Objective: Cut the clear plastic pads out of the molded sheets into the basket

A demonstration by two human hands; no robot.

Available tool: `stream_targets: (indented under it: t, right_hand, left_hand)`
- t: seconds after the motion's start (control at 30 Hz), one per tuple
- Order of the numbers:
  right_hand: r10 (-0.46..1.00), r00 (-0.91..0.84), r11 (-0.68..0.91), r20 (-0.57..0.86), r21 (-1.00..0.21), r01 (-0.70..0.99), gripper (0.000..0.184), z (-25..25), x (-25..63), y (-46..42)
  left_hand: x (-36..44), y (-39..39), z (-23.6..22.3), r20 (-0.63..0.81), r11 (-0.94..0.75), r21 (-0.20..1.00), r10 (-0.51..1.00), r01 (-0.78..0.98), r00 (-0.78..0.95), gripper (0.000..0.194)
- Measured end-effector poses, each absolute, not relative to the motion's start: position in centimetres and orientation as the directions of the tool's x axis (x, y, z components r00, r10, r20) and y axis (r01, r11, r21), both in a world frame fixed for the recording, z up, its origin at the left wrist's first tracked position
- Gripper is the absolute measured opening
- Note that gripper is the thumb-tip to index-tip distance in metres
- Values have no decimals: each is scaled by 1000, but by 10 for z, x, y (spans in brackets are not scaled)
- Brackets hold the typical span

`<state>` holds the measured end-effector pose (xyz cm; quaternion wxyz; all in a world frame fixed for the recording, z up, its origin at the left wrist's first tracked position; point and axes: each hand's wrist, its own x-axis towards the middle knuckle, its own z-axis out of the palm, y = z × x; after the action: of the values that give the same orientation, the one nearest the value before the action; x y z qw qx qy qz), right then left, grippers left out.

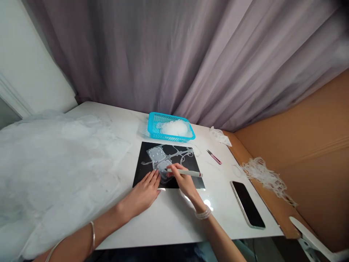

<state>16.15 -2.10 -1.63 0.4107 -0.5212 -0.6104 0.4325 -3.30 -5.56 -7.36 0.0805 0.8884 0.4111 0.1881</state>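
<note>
A sheer white lace piece point(156, 154) with trailing strips lies on a black rectangular sheet point(138, 170). My left hand point(145, 191) rests flat at the near left of the sheet, its extended fingertips touching the lace. In my right hand point(184, 181) is a slim white pen-like tool point(188, 172) with a reddish rear end. Its tip is over the lace, just right of my left fingertips; whether it touches the fabric I cannot tell.
Behind the sheet stands a blue basket point(152, 125) with white pieces inside. Thread snips point(214, 157), a phone point(248, 205) and tangled white strips point(267, 176) are on the right. Heaped sheer white fabric point(60, 174) covers the table's left side. A grey curtain point(136, 54) hangs behind.
</note>
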Motion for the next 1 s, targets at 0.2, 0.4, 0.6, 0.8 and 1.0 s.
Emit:
stream_targets:
  t: [0.2, 0.4, 0.6, 0.8, 1.0]
  right_hand:
    - [970, -221, 188, 98, -880, 436, 25, -19, 147, -25]
    - [958, -266, 241, 103, -792, 561, 28, -11, 143, -26]
    - [949, -291, 279, 120, -746, 605, 26, -14, 134, -20]
    - [913, -357, 397, 199, -639, 659, 28, -23, 140, -40]
    - [892, -387, 451, 234, -528, 719, 26, -32, 153, -53]
  left_hand:
    - [-39, -51, -62, 231, -634, 445, 764, 633, 603, 49]
    - [-41, -51, -50, 203, -610, 526, 767, 593, 609, 51]
    - [-42, -51, -52, 192, -598, 551, 770, 582, 609, 49]
    - [-38, -52, -53, 200, -656, 367, 748, 659, 633, 46]
    - [-36, -53, -54, 237, -685, 55, 716, 726, 657, 43]
